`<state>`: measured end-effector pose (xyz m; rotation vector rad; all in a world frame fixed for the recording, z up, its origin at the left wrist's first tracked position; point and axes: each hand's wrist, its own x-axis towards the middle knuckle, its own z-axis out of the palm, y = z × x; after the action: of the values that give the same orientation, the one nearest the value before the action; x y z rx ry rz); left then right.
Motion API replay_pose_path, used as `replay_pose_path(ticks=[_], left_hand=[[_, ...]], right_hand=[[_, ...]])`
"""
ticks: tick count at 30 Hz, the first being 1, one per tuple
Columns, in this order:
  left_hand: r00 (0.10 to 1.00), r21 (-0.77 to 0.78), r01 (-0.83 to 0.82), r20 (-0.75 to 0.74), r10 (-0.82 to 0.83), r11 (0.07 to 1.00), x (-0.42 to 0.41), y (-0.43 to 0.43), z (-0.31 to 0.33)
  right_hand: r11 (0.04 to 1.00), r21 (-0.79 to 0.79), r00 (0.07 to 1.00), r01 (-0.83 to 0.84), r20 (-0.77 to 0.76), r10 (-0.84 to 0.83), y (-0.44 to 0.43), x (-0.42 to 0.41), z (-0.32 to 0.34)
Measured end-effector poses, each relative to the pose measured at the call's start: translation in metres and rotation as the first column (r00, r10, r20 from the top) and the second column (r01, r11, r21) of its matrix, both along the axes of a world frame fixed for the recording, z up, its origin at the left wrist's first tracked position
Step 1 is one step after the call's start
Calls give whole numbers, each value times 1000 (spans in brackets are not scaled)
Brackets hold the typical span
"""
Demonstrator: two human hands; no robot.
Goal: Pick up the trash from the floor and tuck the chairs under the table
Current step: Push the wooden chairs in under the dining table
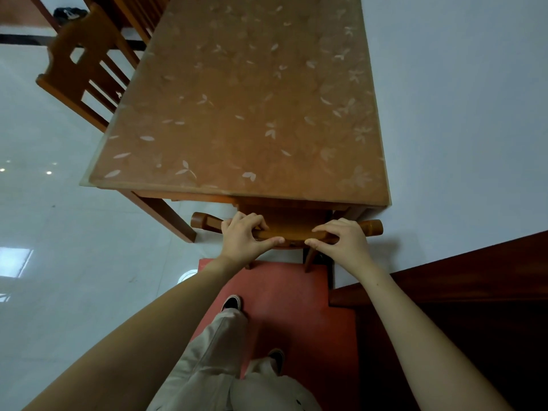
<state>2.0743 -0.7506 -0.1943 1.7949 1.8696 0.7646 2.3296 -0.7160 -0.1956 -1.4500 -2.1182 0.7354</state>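
Observation:
A wooden table with a leaf-patterned cover stands against the white wall. At its near end a wooden chair sits with its seat under the tabletop; only its top rail and back legs show. My left hand grips the left part of that rail, fingers over the top and thumb underneath. My right hand grips the right part the same way. A second wooden chair stands at the table's left side, pushed in close. No trash shows on the floor.
A glossy white tiled floor lies to the left. I stand on a red mat. A dark wooden piece of furniture is at my right. A dark object lies on the floor at the far left.

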Motion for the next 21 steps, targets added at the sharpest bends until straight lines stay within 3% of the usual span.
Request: replay_pose_path(ticks=[21], left_hand=[[999, -32, 47, 12, -47, 998, -17, 19, 1]], right_hand=[[998, -49, 999, 48, 14, -47, 12, -16, 6]])
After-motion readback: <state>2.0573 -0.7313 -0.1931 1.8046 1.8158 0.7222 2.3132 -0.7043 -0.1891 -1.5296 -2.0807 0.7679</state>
